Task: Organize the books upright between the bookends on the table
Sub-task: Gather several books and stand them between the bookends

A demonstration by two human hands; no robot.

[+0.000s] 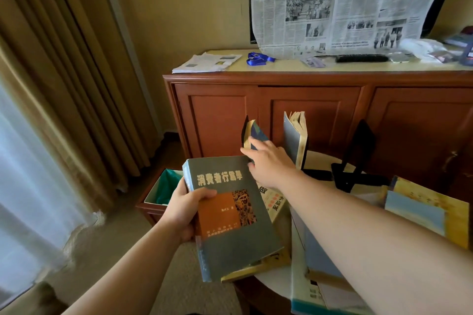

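Note:
My left hand [186, 208] grips a thick grey book [230, 215] with an orange panel by its left edge, held above the table's near side. My right hand [270, 161] reaches forward with straight fingers and touches a small blue-covered book [253, 133] that leans upright against the left black bookend [245, 125]. Right of it a grey book [295, 135] with yellowed pages stands upright. The right black bookend [358, 153] stands farther right, apart from the books. Several books lie flat on the round table [271, 281], among them a yellow and blue one [430, 210].
A wooden cabinet [320, 105] stands right behind the table, with papers, a blue lanyard [258, 58], a remote [361, 58] and a hanging newspaper [345, 2] on top. A wooden bin [158, 197] with a green liner sits on the floor at left. Curtains hang at far left.

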